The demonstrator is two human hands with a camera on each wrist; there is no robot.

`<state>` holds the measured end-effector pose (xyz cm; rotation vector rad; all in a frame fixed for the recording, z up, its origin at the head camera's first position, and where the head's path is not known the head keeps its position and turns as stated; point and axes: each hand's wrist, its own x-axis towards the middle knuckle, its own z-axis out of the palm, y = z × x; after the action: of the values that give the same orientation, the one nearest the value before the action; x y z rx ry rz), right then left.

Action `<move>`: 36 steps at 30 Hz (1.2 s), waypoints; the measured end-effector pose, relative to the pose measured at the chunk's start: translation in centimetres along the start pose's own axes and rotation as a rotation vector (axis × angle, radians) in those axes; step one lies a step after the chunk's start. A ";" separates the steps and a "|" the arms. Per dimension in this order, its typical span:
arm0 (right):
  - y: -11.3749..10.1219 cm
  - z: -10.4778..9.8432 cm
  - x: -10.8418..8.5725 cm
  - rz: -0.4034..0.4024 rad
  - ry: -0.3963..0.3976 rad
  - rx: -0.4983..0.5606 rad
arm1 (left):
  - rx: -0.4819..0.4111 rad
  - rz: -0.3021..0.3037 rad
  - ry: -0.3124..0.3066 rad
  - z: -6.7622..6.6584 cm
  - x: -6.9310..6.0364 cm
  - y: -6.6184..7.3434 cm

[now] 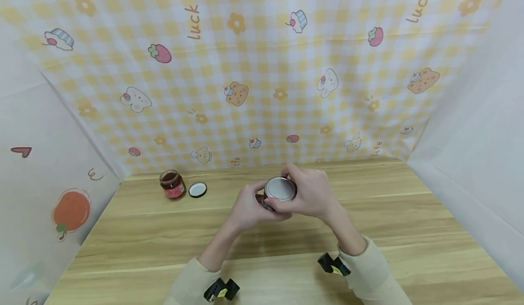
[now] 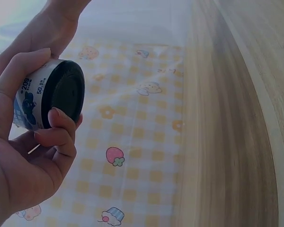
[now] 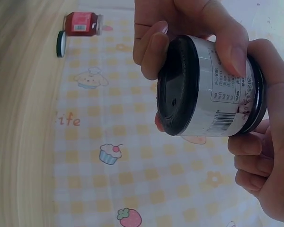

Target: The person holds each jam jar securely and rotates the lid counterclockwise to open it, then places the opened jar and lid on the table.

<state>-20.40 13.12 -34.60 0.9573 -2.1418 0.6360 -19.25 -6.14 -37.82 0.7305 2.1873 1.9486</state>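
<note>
A dark jar (image 1: 269, 205) with a white printed label (image 3: 222, 90) is held in both hands above the table. The left hand (image 1: 250, 208) grips its body, with fingers curled round the label and the dark base (image 2: 68, 92). Around the top, the right hand (image 1: 313, 193) has thumb and fingers on the rim of the silvery lid (image 1: 280, 189), which sits on the jar. The jar leans slightly, its lid facing the head camera.
On the table (image 1: 163, 246) at the back left stands an open jar (image 1: 173, 185) with a red label. A lid (image 1: 198, 190), pale inside up, lies beside it. A checked cloth (image 1: 262, 68) hangs behind the table, with white sheets at both sides.
</note>
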 end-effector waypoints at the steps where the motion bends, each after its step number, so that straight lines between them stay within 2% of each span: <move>1: 0.0 0.0 0.0 0.000 -0.002 0.006 | 0.000 -0.002 -0.004 0.0 0.0 0.0; 5: 0.1 -0.1 0.0 -0.016 -0.021 0.056 | -0.005 -0.003 -0.032 -0.2 -0.1 0.1; 11: 0.3 -0.3 0.0 -0.043 -0.027 0.114 | -0.023 0.018 -0.105 -0.4 -0.1 0.4; 19: 0.3 -0.9 0.0 -0.050 -0.079 0.177 | -0.114 -0.004 -0.204 -0.8 -0.2 0.4; 25: 0.1 -1.3 0.1 -0.068 -0.110 0.281 | -0.136 0.036 -0.277 -1.2 -0.2 0.5; 36: -0.2 -1.5 0.3 -0.096 -0.161 0.384 | -0.164 0.089 -0.366 -2.0 -0.1 0.5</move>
<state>-19.82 13.90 -33.41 1.3468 -2.1368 0.9733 -19.77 -7.93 -37.04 1.0737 1.7883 1.8294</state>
